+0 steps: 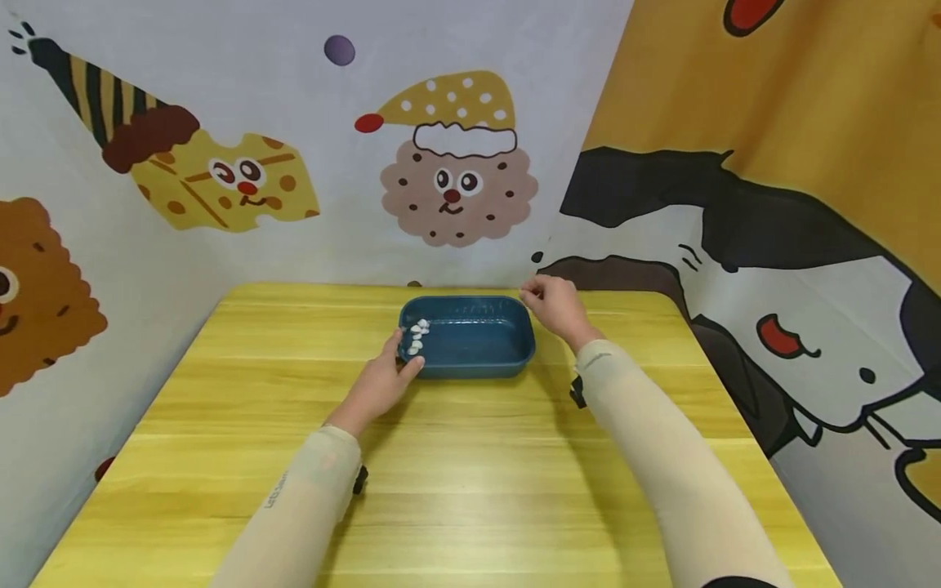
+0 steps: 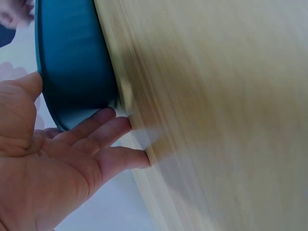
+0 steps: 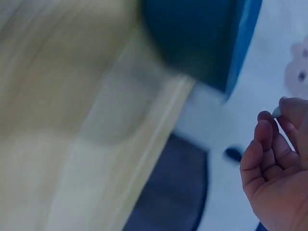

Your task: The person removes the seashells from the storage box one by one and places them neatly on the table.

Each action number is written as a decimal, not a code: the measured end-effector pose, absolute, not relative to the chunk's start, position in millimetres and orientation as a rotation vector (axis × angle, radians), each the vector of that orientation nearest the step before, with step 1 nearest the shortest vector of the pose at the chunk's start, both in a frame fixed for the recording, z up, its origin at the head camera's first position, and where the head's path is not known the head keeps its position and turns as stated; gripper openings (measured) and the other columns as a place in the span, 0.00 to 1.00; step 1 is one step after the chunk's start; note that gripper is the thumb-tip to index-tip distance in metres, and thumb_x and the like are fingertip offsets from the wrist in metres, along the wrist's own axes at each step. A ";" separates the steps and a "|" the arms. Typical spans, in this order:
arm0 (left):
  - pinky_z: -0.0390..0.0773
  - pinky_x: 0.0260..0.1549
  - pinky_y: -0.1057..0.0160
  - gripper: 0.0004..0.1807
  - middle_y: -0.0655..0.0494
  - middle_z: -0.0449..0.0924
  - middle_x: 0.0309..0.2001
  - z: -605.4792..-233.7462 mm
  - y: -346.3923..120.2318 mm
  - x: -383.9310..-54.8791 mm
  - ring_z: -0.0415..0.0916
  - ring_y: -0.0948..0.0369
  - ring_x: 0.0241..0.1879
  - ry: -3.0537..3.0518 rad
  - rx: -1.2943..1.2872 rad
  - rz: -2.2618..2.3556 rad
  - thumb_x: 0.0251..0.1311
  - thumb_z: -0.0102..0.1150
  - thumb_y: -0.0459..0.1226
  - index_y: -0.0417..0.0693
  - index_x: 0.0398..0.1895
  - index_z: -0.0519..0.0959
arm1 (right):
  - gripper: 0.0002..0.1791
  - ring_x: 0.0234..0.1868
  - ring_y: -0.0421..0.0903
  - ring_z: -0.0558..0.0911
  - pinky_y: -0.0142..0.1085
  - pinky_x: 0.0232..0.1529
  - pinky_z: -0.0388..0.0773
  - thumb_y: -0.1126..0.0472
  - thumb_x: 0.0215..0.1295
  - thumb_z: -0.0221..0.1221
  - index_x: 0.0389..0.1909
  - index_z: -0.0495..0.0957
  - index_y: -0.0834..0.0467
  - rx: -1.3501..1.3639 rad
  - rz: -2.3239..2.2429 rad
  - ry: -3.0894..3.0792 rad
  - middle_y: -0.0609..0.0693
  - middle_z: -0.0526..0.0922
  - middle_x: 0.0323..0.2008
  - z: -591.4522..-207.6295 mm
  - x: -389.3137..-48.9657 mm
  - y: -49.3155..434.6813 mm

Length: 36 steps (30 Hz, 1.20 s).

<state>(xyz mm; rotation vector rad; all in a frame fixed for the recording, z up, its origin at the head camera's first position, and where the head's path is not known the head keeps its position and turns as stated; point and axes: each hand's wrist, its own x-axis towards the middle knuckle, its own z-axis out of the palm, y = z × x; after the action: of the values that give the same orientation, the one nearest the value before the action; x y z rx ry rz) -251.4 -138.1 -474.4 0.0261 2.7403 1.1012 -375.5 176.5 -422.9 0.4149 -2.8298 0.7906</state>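
A dark blue rectangular tray (image 1: pixel 470 359) stands toward the table's far edge. Several small white pebbles (image 1: pixel 416 335) lie in a cluster at its left end, inside. My left hand (image 1: pixel 380 387) holds that end, its thumb near the front corner and its fingers along the left side; in the left wrist view the thumb tip meets the rim and the lower fingers are spread. Beyond the tray's back right corner is my right hand (image 1: pixel 560 308), raised with its fingers curled. A small pale pebble (image 3: pixel 276 112) shows pinched between its thumb and index fingertip.
Under the tray is a yellow wood-grain table (image 1: pixel 470 490). A white cloth wall (image 1: pixel 279 49) with cartoon prints rises right behind the table's far edge. An orange and black printed cloth (image 1: pixel 735 122) hangs along the right side.
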 end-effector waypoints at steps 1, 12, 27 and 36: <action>0.68 0.65 0.40 0.50 0.38 0.61 0.74 -474.9 -139.6 -251.3 0.69 0.41 0.67 2.746 0.030 1.101 0.67 0.39 0.68 0.56 0.81 0.33 | 0.09 0.40 0.48 0.84 0.44 0.43 0.81 0.53 0.71 0.59 0.43 0.84 0.52 0.396 0.776 -2.848 0.50 0.87 0.41 -425.6 -376.7 183.6; 0.67 0.66 0.40 0.50 0.39 0.59 0.75 -476.2 -141.9 -252.7 0.66 0.41 0.69 2.758 0.045 1.121 0.67 0.42 0.67 0.56 0.81 0.35 | 0.09 0.45 0.51 0.84 0.49 0.48 0.81 0.56 0.70 0.60 0.43 0.87 0.52 0.426 0.408 -3.068 0.49 0.88 0.44 -464.0 -377.8 211.8; 0.65 0.67 0.39 0.51 0.39 0.59 0.75 -478.1 -139.2 -247.7 0.66 0.40 0.69 2.748 0.034 1.139 0.64 0.39 0.71 0.60 0.81 0.34 | 0.10 0.48 0.52 0.85 0.50 0.51 0.81 0.55 0.70 0.60 0.43 0.87 0.53 0.421 0.326 -3.095 0.50 0.88 0.44 -484.7 -375.2 210.1; 0.67 0.66 0.40 0.52 0.39 0.60 0.74 -482.5 -138.8 -242.8 0.67 0.40 0.68 2.781 0.037 1.143 0.63 0.37 0.72 0.59 0.81 0.34 | 0.09 0.48 0.52 0.84 0.50 0.51 0.80 0.55 0.70 0.59 0.42 0.86 0.53 0.409 0.357 -3.072 0.50 0.88 0.43 -492.9 -374.5 211.1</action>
<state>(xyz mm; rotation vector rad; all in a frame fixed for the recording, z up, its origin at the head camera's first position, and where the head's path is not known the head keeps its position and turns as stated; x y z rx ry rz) -242.8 -138.8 -482.5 0.0371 2.7810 1.1432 -374.5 211.1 -492.9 0.4088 -3.0719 0.3566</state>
